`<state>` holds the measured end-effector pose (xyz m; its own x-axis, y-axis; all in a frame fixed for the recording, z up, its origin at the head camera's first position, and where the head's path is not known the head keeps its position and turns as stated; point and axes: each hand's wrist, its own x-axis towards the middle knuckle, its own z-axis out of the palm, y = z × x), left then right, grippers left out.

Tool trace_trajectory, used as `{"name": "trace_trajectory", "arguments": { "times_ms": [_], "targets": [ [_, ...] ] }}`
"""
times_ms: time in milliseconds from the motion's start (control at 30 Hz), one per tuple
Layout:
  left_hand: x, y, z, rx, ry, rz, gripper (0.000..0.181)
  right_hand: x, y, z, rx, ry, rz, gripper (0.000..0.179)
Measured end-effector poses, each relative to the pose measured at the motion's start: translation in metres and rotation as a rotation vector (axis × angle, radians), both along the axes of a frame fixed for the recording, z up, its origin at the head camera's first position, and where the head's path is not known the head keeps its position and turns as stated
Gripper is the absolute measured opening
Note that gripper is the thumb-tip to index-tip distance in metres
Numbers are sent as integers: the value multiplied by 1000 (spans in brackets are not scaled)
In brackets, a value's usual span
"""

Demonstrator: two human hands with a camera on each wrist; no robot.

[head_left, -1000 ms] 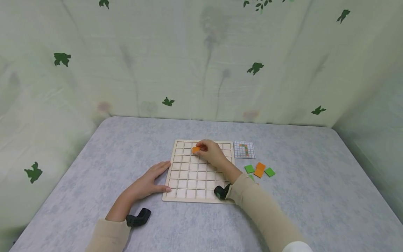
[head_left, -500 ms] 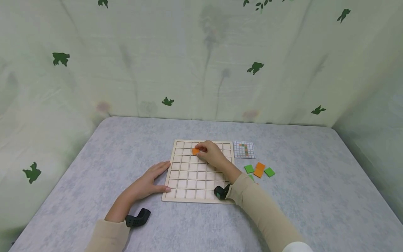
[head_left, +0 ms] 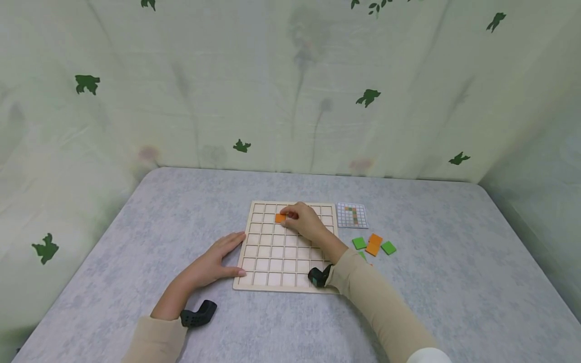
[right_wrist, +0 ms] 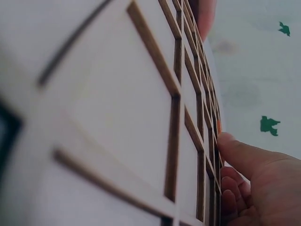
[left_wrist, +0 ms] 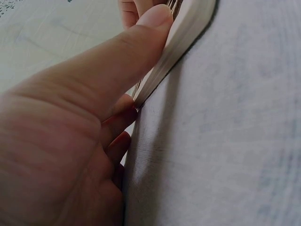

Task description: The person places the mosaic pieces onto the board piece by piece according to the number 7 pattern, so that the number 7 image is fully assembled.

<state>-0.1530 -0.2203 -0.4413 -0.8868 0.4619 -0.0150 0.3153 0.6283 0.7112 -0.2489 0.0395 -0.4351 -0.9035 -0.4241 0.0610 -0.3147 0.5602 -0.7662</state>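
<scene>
A wooden grid board (head_left: 278,252) lies on the table. My right hand (head_left: 306,220) reaches across its upper part and pinches an orange square tile (head_left: 280,218) by its right side, over a cell in the second row. In the right wrist view a sliver of the orange tile (right_wrist: 218,125) shows at the thumb tip. My left hand (head_left: 213,264) rests at the board's left edge with fingers spread. Seen from the left wrist, the thumb (left_wrist: 136,42) lies on the rim of the board (left_wrist: 181,40).
Right of the board lies a small printed pattern card (head_left: 352,216). Below it are loose tiles: orange tiles (head_left: 374,245), a green tile (head_left: 389,247) and another green tile (head_left: 359,243). More tiles are partly hidden by the right sleeve (head_left: 376,297). A curtain (head_left: 290,91) hangs behind the table.
The orange tile has turned from slightly askew to square with the grid and shifted a little left and down with my right fingers. My left hand stays in place.
</scene>
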Motion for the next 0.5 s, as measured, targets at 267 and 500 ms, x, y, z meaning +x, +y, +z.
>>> {"name": "trace_trajectory", "arguments": {
  "times_ms": [267, 500],
  "targets": [
    [1, 1, 0, -5, -8, 7, 93, 6, 11, 11, -100, -52, 23, 44],
    [1, 0, 0, -17, -5, 11, 93, 19, 44, 35, -198, 49, 58, 50]
  ]
}}
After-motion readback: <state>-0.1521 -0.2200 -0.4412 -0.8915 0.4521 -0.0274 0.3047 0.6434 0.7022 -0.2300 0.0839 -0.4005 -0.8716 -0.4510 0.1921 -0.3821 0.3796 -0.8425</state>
